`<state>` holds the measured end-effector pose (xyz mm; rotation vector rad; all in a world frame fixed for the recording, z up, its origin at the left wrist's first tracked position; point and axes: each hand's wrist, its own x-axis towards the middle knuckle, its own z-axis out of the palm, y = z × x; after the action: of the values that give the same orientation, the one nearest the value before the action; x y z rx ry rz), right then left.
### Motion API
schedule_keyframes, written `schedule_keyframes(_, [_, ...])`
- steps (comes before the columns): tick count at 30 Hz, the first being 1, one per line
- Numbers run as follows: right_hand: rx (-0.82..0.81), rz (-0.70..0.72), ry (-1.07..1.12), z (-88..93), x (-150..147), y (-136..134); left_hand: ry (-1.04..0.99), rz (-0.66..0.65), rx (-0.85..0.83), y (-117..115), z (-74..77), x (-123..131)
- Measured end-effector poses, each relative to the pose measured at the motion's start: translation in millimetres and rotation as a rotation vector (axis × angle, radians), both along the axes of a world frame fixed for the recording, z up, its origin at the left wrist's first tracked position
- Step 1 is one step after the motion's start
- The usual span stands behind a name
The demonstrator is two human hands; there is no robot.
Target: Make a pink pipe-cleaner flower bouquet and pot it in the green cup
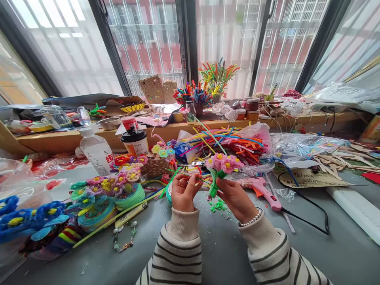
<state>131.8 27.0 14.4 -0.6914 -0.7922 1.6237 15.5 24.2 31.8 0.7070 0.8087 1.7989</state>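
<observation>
My right hand [236, 198] is closed on the green stems of a small bouquet of pink pipe-cleaner flowers [225, 163] with yellow centres. A thin green pipe cleaner [207, 181] runs from the bouquet to my left hand [184, 193], which pinches it between thumb and fingers. Both hands are raised over the grey table [219, 245]. Beneath the bouquet lies a small heap of green fluff clippings [218, 205]. Just right of my right hand rests a pink glue gun [263, 190] with a black cord.
Finished pipe-cleaner flowers [127, 174] in pots crowd the left, beside a plastic bottle [95, 152] and a lidded cup [135, 142]. A bead bracelet [125, 237] lies in front. Behind are bundled loose pipe cleaners [237, 142]; wooden sticks [332, 160] are at right.
</observation>
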Motion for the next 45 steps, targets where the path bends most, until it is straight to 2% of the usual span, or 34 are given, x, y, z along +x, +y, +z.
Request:
schedule_keyframes(8, [0.001, 0.0, -0.026, 4.5, -1.5, -3.3, -0.004, 0.019, 0.069, -3.5, 6.3, -1.4])
schedule_keyframes(11, [0.007, -0.001, -0.038, 3.1, -0.9, -2.9, 0.009, 0.008, 0.079, -4.8, 5.9, 0.1])
schedule_keyframes(20, [-0.013, 0.005, -0.063, 2.4, 0.1, -1.9, 0.137, 0.084, 0.216, -5.6, 0.6, 2.3])
schedule_keyframes(29, [-0.032, -0.019, -0.112, 7.5, -2.0, -4.4, 0.093, 0.191, 0.154, -3.3, -0.2, 4.9])
schedule_keyframes(37, [0.035, 0.011, -0.12, 6.3, -5.1, -5.5, -0.039, 0.056, -0.045, 1.6, -10.3, 9.1])
schedule_keyframes(45, [0.027, -0.041, -0.107, 0.9, -6.0, -1.6, -0.057, -0.075, -0.137, 0.1, -8.6, -3.7])
